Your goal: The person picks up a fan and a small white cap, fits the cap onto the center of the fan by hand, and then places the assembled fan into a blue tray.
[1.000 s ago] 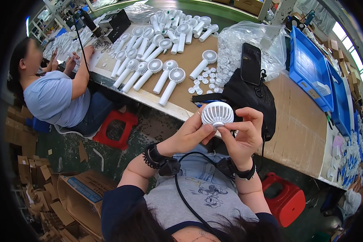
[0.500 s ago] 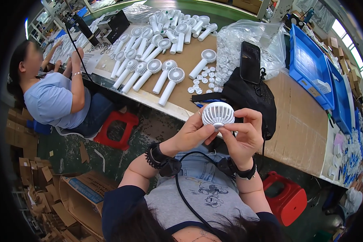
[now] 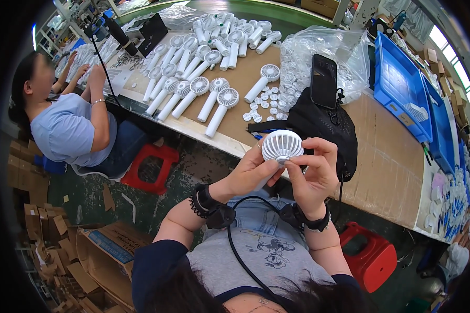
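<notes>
In front of my body I hold up a white handheld fan point(image 3: 282, 142), its round ribbed grille tilted toward me. My left hand point(image 3: 249, 173) is closed around its left side and lower part, thumb by the hub. With thumb and forefinger, my right hand point(image 3: 314, 175) pinches at the hub's right edge. Those fingertips hide whether a small piece sits between them. The fan's handle is mostly hidden behind my hands. Beyond them, more white handheld fans point(image 3: 222, 110) lie in rows on the table, near scattered small white round discs point(image 3: 265, 104).
A clear bag point(image 3: 296, 65) of white discs lies behind a black bag point(image 3: 326, 136) topped by a phone point(image 3: 324, 82). Blue trays point(image 3: 402, 99) stand at the right. Red stools point(image 3: 368, 258) flank me, and a co-worker point(image 3: 70, 122) sits at left.
My hands and the fan have barely shifted, with the right fingertips moving slightly at the hub. At left the co-worker's hands have moved.
</notes>
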`<state>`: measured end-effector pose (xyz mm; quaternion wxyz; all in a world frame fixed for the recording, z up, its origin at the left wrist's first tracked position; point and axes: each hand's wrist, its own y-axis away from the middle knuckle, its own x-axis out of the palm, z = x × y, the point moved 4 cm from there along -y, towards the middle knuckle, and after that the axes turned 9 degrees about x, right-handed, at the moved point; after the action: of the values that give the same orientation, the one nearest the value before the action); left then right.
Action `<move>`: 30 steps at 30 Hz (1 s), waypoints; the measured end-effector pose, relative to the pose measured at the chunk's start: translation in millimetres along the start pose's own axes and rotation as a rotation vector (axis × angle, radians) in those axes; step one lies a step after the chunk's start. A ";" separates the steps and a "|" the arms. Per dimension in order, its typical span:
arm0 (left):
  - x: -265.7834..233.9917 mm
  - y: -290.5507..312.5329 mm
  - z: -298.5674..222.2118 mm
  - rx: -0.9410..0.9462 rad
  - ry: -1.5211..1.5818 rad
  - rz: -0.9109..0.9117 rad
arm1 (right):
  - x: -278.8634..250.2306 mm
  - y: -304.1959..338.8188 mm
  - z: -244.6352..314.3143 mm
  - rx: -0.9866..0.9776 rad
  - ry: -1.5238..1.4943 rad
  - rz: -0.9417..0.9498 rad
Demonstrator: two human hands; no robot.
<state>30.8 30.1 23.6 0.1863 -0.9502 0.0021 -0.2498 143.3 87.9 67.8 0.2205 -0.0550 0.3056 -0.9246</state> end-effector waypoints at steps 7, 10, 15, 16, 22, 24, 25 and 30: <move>0.0 2.5 1.1 -0.013 0.004 -0.023 | 0.7 0.5 -2.8 0.011 -0.006 0.001; 0.4 4.2 1.0 -0.020 -0.015 -0.025 | 1.4 2.1 -1.8 0.032 -0.027 0.010; 1.0 6.2 1.6 -0.008 -0.027 -0.010 | 2.0 3.4 -1.6 0.072 -0.077 0.024; 1.2 5.6 1.3 -0.004 -0.032 -0.008 | 1.9 2.6 -1.7 0.071 -0.085 0.026; 3.0 -0.4 2.0 0.000 -0.053 -0.026 | -0.1 -1.2 -5.6 0.055 -0.068 0.015; 1.5 -6.3 1.9 -0.011 -0.071 -0.044 | -0.3 -5.9 -9.6 0.026 -0.061 -0.014; 0.5 -6.4 1.9 -0.017 -0.083 -0.058 | 0.7 -6.1 -11.1 0.025 -0.066 -0.010; -13.1 -0.3 3.6 -0.126 -0.182 -0.073 | 12.3 -7.1 -10.9 0.024 -0.126 0.055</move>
<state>21.0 32.9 14.6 0.1166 -0.9782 -0.0338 -0.1684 127.0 93.5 62.8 0.2653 -0.1021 0.2815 -0.9165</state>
